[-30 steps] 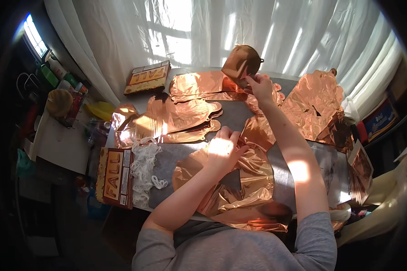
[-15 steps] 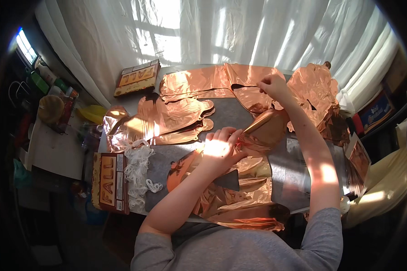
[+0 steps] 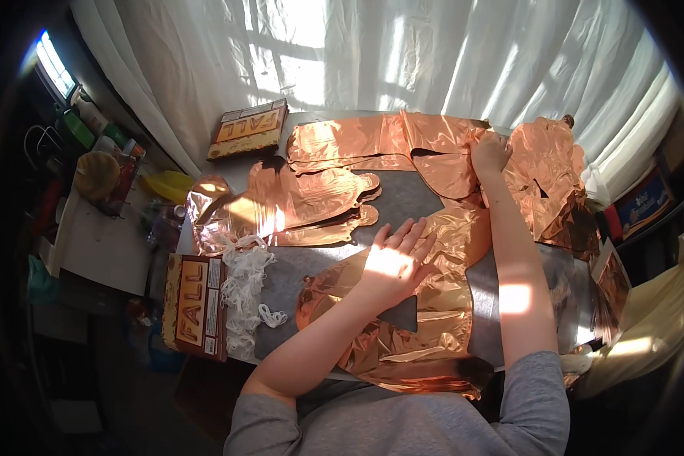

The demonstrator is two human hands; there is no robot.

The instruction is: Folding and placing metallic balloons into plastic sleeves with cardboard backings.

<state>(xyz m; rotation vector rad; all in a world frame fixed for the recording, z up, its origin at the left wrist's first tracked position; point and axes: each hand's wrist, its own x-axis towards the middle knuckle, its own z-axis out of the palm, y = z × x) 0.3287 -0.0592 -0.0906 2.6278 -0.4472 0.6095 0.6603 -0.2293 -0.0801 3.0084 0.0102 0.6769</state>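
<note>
A flat copper foil balloon (image 3: 444, 300), shaped like a letter with a dark gap in its middle, lies across the near part of the table. My left hand (image 3: 399, 258) is over its upper left part, fingers stretched out and holding nothing. Further back, my right hand (image 3: 492, 152) is closed at the right end of a second flat foil balloon (image 3: 349, 143). Its fingertips are partly hidden, and they seem to pinch the foil edge. Right of that hand lies another crumpled foil balloon (image 3: 543, 156). More folded foil balloons (image 3: 304, 197) rest at the left.
White string (image 3: 247, 281) lies in a tangled heap beside a printed box (image 3: 195, 304) at the table's left edge. A second box (image 3: 247, 129) sits at the back left. White curtains (image 3: 403, 53) hang behind the table (image 3: 410, 197). A cluttered side surface (image 3: 102, 251) stands left.
My right hand has moved back and right and come down to the far foil. The near foil balloon, raised and bunched before, now lies flatter. My left hand has opened and let go of it.
</note>
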